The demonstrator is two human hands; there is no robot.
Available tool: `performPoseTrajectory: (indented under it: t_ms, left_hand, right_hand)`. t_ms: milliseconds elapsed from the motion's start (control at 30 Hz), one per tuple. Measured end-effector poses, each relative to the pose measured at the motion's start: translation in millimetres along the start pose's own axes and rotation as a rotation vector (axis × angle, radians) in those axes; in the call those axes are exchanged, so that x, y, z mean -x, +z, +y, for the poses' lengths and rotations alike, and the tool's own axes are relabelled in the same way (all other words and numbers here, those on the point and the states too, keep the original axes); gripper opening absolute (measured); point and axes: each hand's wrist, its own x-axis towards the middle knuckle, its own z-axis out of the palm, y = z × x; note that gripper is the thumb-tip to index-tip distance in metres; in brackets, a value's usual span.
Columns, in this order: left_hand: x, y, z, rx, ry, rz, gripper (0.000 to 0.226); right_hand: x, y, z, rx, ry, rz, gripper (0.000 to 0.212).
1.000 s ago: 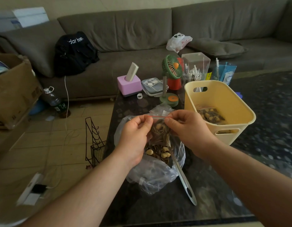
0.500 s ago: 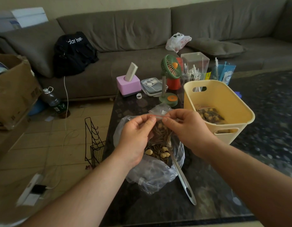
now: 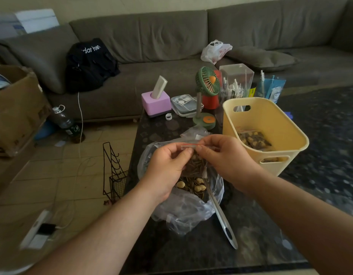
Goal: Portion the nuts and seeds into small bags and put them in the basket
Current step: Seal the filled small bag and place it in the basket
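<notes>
Both hands had crept together along the seal: left hand point(image 3: 167, 161) and right hand point(image 3: 225, 155) pinched the small bag point(image 3: 193, 165) above the big bag point(image 3: 183, 207); light, limp, slippery, best held by its strip.

Dim, flat indoor light — edges bowed and blurred by wide-angle lens.

"dar h…en", black bag point(image 3: 91, 64)
</notes>
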Motion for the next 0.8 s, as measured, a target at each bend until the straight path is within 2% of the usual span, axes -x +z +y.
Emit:
performPoseTrajectory:
  t_ms: [200,400,800]
  left_hand:
    - [1.0,0.8,2.2,0.03,-0.008,-0.018,0.017]
    - [-0.1,-1.4,2.6,0.089,0.005,0.035,0.01]
    - [3.9,5.1,7.0,0.145,-0.009,-0.005,0.02]
  right_hand:
    - [0.0,2.0,-1.5,0.003,-0.007,0.021,0.004]
    - [0.2,-1.6,-3.0,-0.069,0.006,0.048,0.007]
    - [-0.8,-0.1,-3.2,-0.061,-0.034,0.001,0.006]
